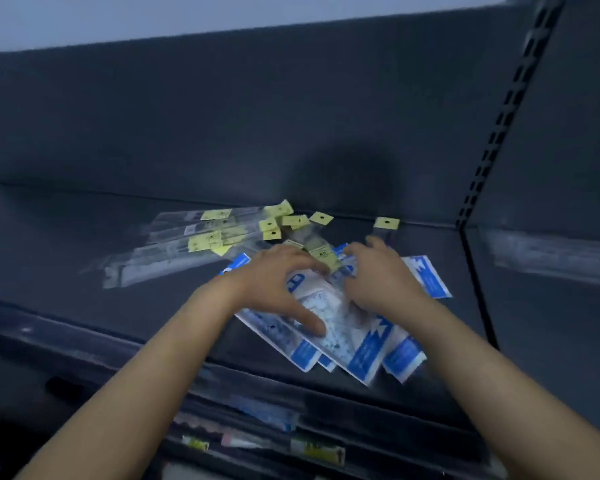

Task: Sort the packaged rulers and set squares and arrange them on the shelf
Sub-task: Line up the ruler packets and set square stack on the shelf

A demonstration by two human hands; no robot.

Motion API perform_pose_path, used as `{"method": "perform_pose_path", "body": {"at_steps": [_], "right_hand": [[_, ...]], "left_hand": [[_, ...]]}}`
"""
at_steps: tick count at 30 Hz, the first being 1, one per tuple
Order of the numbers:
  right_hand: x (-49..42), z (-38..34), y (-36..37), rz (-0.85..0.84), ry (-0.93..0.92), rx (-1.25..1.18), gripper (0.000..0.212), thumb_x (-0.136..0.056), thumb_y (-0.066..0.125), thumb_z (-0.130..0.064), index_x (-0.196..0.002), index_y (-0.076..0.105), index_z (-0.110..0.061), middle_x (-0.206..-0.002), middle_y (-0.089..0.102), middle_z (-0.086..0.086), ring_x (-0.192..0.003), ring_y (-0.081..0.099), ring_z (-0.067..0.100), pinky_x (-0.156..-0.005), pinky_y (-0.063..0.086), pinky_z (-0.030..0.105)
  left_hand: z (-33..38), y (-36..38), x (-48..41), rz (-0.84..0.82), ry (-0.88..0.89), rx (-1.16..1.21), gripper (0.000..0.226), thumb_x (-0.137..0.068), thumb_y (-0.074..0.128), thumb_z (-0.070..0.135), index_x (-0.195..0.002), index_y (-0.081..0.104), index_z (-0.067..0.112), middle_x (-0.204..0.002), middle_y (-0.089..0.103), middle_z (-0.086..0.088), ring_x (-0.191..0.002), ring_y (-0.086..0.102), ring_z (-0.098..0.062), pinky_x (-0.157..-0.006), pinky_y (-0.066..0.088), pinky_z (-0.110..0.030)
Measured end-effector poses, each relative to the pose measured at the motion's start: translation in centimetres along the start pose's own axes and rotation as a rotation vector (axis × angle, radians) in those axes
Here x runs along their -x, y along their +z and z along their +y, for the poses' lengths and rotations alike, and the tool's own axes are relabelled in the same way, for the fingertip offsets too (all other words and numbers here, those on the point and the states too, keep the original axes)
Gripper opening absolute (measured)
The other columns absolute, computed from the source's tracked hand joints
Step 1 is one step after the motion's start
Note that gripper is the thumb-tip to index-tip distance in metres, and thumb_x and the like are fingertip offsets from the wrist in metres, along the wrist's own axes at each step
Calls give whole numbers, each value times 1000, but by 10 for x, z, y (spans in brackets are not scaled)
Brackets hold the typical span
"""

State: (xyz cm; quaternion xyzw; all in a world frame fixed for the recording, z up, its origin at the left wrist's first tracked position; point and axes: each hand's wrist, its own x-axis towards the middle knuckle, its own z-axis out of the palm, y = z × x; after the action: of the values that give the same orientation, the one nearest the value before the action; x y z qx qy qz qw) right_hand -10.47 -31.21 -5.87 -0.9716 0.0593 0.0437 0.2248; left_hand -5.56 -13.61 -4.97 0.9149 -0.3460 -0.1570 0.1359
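Sorting seems partway: clear yellow-tagged ruler packs point(194, 237) lie loosely grouped on the dark grey metal shelf point(49, 237). The left hand point(274, 282) and right hand point(378, 275) rest spread-fingered on the fanned blue-and-white set-square packs point(361, 355), not yet tidied.

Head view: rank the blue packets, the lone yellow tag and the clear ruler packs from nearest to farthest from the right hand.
1. Blue packets: directly under the right hand.
2. Lone yellow tag: just beyond it, at the back.
3. Clear ruler packs: far left, past the left hand.
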Motion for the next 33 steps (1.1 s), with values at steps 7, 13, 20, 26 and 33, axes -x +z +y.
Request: {"method": "perform_pose_path", "body": {"at_steps": [7, 13, 20, 26, 33], "right_hand": [[8, -7, -8, 178, 270, -123, 65, -76, 57, -3, -136, 42, -23, -154, 18, 10, -134, 37, 24, -94, 43, 27], [14, -6, -12, 154, 370, -184, 50, -73, 66, -6, -120, 58, -20, -100, 65, -1, -79, 61, 14, -62, 47, 24], [18, -2, -13, 219, 332, -200, 12, -84, 63, -16, -96, 63, -20, -79, 59, -5, -79, 60, 18, -69, 48, 30], [29, 8, -24, 241, 294, -174, 21, -84, 58, -11, -75, 59, -30, -72, 63, -7, -64, 58, 12, -61, 47, 28], [50, 14, -40, 391, 241, -343, 21, -83, 63, -4, -79, 69, -24, -78, 71, -4, -65, 59, 4, -63, 45, 18]], "left_hand": [[-22, -14, -25, -118, 201, -11, 63, -50, 86, 58, -100, 54, 37, -107, 51, 19, -104, 37, -8, -81, 31, -23], [-27, -32, -34, -267, 261, 79, 42, -59, 87, 47, -77, 53, 32, -77, 51, 17, -69, 45, -2, -58, 31, -21], [-29, -41, -37, -156, 261, 228, 26, -71, 83, 34, -86, 65, 22, -60, 41, 16, -53, 39, -1, -53, 29, -21], [-30, -63, -34, -155, 362, 294, 16, -78, 79, 23, -71, 64, 23, -63, 53, 10, -57, 48, -5, -61, 38, -26], [-7, -96, -29, -55, 428, 278, 5, -83, 73, 22, -79, 71, 22, -76, 71, 8, -67, 64, -2, -61, 47, -18]]}}
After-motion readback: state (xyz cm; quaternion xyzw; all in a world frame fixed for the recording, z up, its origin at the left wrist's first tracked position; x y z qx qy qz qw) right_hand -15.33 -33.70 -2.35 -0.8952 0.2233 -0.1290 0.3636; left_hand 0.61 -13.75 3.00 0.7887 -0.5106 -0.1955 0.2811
